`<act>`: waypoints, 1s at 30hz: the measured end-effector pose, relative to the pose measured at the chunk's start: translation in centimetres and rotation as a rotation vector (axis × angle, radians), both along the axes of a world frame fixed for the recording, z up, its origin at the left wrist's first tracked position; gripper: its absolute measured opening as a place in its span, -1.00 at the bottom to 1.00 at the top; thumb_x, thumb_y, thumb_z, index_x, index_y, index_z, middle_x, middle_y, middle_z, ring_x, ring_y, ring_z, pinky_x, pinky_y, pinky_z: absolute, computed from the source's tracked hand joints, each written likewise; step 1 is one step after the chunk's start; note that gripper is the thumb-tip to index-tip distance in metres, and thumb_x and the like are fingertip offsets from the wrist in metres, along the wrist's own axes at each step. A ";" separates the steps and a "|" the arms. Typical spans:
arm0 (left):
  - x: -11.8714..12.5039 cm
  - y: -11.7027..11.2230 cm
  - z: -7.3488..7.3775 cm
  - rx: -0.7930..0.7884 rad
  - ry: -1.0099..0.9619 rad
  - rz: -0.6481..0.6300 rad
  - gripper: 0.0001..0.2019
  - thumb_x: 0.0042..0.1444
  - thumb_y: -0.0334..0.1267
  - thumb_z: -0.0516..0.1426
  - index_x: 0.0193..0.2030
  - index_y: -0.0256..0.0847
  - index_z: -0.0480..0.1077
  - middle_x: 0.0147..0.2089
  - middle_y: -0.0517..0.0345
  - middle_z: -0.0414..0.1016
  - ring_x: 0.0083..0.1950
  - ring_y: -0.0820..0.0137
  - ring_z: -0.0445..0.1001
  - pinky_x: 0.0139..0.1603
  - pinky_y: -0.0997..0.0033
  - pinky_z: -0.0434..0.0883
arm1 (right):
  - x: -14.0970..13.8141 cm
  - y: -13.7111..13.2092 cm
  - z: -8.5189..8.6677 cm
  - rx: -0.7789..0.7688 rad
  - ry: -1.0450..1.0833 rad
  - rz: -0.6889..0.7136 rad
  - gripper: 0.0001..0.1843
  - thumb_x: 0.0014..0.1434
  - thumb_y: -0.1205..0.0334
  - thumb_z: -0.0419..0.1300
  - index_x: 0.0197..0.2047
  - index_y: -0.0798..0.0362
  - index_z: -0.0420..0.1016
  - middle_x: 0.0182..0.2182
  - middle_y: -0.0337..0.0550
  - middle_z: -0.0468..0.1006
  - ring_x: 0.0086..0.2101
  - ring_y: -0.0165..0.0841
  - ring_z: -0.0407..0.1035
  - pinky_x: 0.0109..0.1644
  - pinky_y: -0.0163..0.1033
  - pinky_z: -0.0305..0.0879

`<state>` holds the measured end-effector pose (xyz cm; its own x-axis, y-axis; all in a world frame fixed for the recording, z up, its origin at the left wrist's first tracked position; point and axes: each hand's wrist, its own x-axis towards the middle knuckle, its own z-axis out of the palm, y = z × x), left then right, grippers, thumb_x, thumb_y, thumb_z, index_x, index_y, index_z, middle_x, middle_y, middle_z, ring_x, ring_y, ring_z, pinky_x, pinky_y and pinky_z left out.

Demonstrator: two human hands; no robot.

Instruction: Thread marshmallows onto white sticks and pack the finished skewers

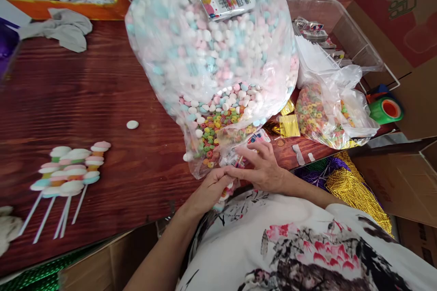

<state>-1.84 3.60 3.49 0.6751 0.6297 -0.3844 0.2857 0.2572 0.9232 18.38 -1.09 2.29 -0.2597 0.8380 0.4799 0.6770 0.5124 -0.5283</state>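
My left hand [210,188] is closed at the table's front edge, close to the shirt. Below its fingers shows part of a pastel candy skewer [223,196], mostly hidden by the hand. My right hand [264,168] has its fingers apart over a printed packet [258,137] at the mouth of the big bag; its thumb meets the left hand's fingertips. Just beyond lies a large clear bag [211,50] of pink, white and blue candies, with coloured candy rings [218,127] at its opening. Finished-looking candy skewers [73,168] on white sticks lie together at left.
A single white candy [132,124] lies on the wooden table [102,91]. To the right are a smaller bag of candy rings [310,109], gold ties [289,126], a clear bin [327,2] and green tape [378,111]. An orange box [68,9] stands back left.
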 end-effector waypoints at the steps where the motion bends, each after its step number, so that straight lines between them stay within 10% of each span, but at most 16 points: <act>1: -0.2 0.0 -0.1 -0.143 -0.062 -0.042 -0.63 0.17 0.05 0.09 -0.48 -0.20 0.29 -0.54 0.22 0.29 -0.52 0.46 0.23 -0.45 0.45 0.19 | 0.3 -0.2 0.2 0.019 -0.086 0.042 -0.58 0.20 0.29 0.20 0.07 -0.35 0.47 0.13 -0.25 0.47 0.10 -0.12 0.22 0.17 0.14 0.00; 6: -0.2 -0.7 -0.2 -0.319 -0.117 -0.205 -0.57 0.15 0.13 0.09 -0.49 -0.21 0.26 -0.56 0.22 0.26 -0.54 0.46 0.22 -0.46 0.43 0.22 | 0.5 -0.7 -0.3 -0.066 -0.160 0.164 -0.73 0.18 0.31 0.19 -0.09 -0.22 0.52 -0.07 -0.30 0.61 0.10 -0.15 0.25 0.14 0.10 -0.09; 12: 0.9 -2.7 -0.4 0.942 0.391 -0.081 -0.74 0.29 -0.23 -0.01 -0.28 -0.23 0.46 -0.33 0.02 0.48 -0.28 0.30 0.40 -0.22 0.32 0.30 | -1.2 -0.9 -1.3 -0.171 -0.147 -0.051 -0.86 0.15 0.37 0.14 -0.44 0.07 0.44 -0.45 -0.18 0.54 -0.15 -0.23 0.30 -0.03 0.01 -0.03; 15: 0.6 -2.9 -1.1 1.202 0.369 -0.060 -0.77 0.26 -0.34 0.00 -0.20 -0.23 0.50 -0.27 -0.02 0.54 -0.26 0.30 0.43 -0.21 0.31 0.30 | -0.4 -1.0 -0.7 -0.212 -0.035 -0.114 -0.83 0.24 0.30 0.13 -0.38 0.05 0.51 -0.38 -0.16 0.58 -0.18 -0.27 0.30 -0.05 -0.05 0.02; 21: 0.5 -1.8 -1.1 0.636 0.104 0.228 -0.74 0.24 -0.21 0.09 -0.41 -0.24 0.51 -0.48 0.14 0.43 -0.43 0.42 0.35 -0.37 0.44 0.29 | 6.2 0.5 -0.3 -0.089 -0.154 -0.483 -0.85 0.26 0.19 0.18 -0.28 -0.06 0.60 -0.23 -0.17 0.61 -0.06 -0.19 0.25 -0.02 -0.03 -0.02; 26: 1.7 -1.7 -0.7 -0.077 -0.041 0.450 -0.69 0.00 -0.02 0.28 -0.29 -0.25 0.58 -0.42 0.12 0.52 -0.49 0.44 0.40 -0.48 0.47 0.33 | 7.4 2.6 -1.7 -0.119 -0.514 -0.396 -0.81 0.27 0.28 0.13 -0.28 -0.02 0.58 -0.19 -0.10 0.58 0.01 -0.16 0.18 0.02 0.03 -0.14; 30: 1.8 -2.3 -1.0 -0.286 -0.094 0.505 -0.61 -0.07 0.03 0.34 -0.24 -0.25 0.58 -0.47 0.15 0.48 -0.53 0.48 0.40 -0.55 0.53 0.31 | 6.6 3.8 -2.2 -0.149 -0.618 -0.382 -0.82 0.24 0.33 0.10 -0.26 0.05 0.55 -0.18 -0.03 0.54 -0.01 -0.14 0.14 -0.01 0.04 -0.16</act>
<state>0.00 1.29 2.50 0.3581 0.7623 -0.5392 -0.0171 0.5828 0.8125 24.98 2.69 0.05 -0.1232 0.9688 0.2150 0.9902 0.1344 -0.0381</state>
